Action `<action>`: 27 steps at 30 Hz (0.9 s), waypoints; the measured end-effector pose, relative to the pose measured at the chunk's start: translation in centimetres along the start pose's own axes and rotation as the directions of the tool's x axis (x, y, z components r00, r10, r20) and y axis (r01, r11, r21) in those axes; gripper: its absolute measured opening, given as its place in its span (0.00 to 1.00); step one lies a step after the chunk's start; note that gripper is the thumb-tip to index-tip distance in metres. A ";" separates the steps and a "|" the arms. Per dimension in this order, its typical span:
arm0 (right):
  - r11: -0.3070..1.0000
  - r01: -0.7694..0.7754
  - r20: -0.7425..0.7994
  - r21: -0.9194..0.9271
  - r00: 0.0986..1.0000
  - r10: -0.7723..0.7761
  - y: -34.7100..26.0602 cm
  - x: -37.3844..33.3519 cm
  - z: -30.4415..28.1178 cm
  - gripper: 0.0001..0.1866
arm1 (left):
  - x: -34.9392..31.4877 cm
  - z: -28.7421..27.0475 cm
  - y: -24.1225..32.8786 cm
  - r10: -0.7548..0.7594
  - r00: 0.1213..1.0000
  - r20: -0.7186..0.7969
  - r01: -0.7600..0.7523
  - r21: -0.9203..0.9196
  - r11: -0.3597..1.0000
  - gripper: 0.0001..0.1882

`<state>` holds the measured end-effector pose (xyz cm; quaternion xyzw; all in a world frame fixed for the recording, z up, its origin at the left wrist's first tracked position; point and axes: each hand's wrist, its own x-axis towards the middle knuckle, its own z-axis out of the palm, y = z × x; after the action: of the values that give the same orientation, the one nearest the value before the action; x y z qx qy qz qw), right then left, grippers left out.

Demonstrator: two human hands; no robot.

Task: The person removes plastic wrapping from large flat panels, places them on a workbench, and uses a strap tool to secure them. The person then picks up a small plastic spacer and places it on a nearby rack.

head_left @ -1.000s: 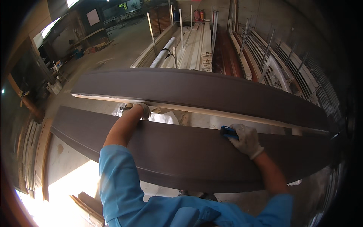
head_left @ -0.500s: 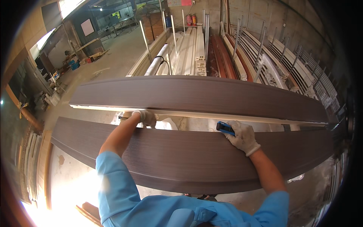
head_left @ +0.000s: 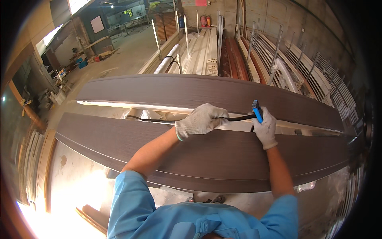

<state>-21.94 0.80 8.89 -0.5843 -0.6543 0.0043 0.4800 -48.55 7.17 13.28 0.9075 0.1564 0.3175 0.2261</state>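
Note:
My left hand (head_left: 201, 120), in a pale work glove, is closed on a black flexible strip (head_left: 240, 118). The strip trails left through the gap between two long dark brown panels and runs right to my other hand. My gloved right hand (head_left: 266, 128) is closed around a small blue-and-black hand tool (head_left: 258, 111), held upright where the strip meets it; whether a blade shows, I cannot tell. Both hands are above the gap, between the far panel (head_left: 207, 88) and the near panel (head_left: 191, 157). Crumpled clear plastic (head_left: 150, 115) shows in the gap near the strip's left end.
Beyond the panels, racks with upright metal posts (head_left: 186, 36) hold long pale profiles (head_left: 201, 47) and reddish-brown ones (head_left: 232, 55). Fire extinguishers (head_left: 205, 20) stand by the back wall. Boards (head_left: 36, 163) lean at the left, and a concrete floor (head_left: 75, 163) surrounds the panels.
My left hand has come out of the gap and moved right, bringing the black strip up. My right hand has risen slightly and turned the blue tool from lying flat to upright.

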 end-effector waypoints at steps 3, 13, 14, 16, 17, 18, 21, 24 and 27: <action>0.939 0.040 0.001 -0.341 0.999 -0.042 2.0 1.0 -2.2 0.18 | -1.8 0.3 -3.0 -0.034 0.965 -0.259 0.080 0.168 0.983 0.07; 0.911 -0.166 0.070 -0.379 0.976 0.207 2.3 2.2 -6.0 0.17 | -6.8 -1.9 -10.6 -0.467 0.776 -0.424 0.534 0.047 0.844 0.11; 0.922 -0.076 0.087 -0.381 0.989 0.117 1.9 2.1 -5.7 0.17 | -6.3 -1.3 -9.9 -0.467 0.803 -0.371 0.516 0.040 0.856 0.12; 0.924 0.068 0.124 -0.377 0.992 -0.022 0.8 1.7 -4.7 0.15 | -5.1 0.5 -7.6 -0.434 0.881 -0.191 0.435 -0.038 0.900 0.16; 0.905 0.160 0.141 -0.395 0.984 -0.112 0.3 1.4 -4.0 0.14 | -4.2 1.6 -6.2 -0.400 0.908 -0.125 0.389 -0.102 0.915 0.19; 0.881 0.238 0.161 -0.410 0.969 -0.187 -0.3 1.1 -3.4 0.13 | -3.4 2.6 -5.0 -0.331 0.939 -0.097 0.325 -0.074 0.943 0.24; 0.841 0.403 0.237 -0.360 0.912 -0.336 -1.8 0.1 -2.1 0.13 | -2.5 5.0 -1.7 -0.275 0.960 -0.047 0.264 -0.164 0.951 0.23; 0.862 0.417 0.336 -0.287 0.887 -0.317 -2.7 -0.4 -1.9 0.15 | -2.5 5.5 -1.2 -0.182 0.982 -0.047 0.178 -0.075 0.981 0.15; 0.909 0.389 0.364 -0.149 0.877 -0.315 -2.8 0.2 -2.6 0.18 | -2.9 4.9 -2.5 -0.239 0.945 -0.224 0.218 -0.115 0.969 0.11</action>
<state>-22.36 -1.37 11.97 -0.4945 -0.8178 -0.0571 0.2888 -47.90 6.54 7.18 0.8280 0.2721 0.4016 0.2812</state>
